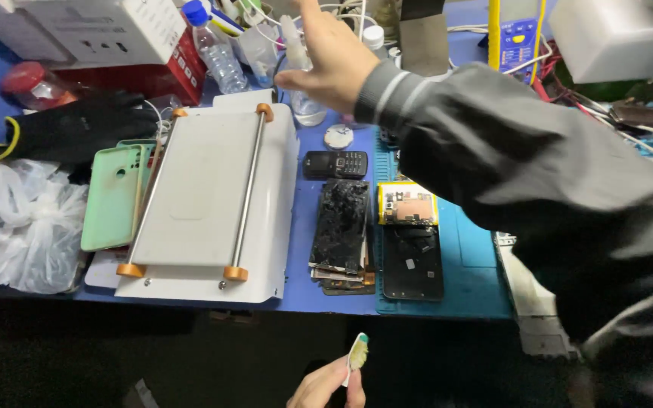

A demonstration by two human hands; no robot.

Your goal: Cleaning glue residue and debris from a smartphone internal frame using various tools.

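White box (92, 26) atop red box (183, 68)

Small clear plastic bottle (305, 98) upright at back of blue bench, partly hidden; small brush (357, 352) with worn pale bristles, head up, low centre

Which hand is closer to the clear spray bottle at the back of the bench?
The right hand: it is up at the clear spray bottle, fingers right against it. The left hand is low at the near edge, off the bench, pinching a small brush.
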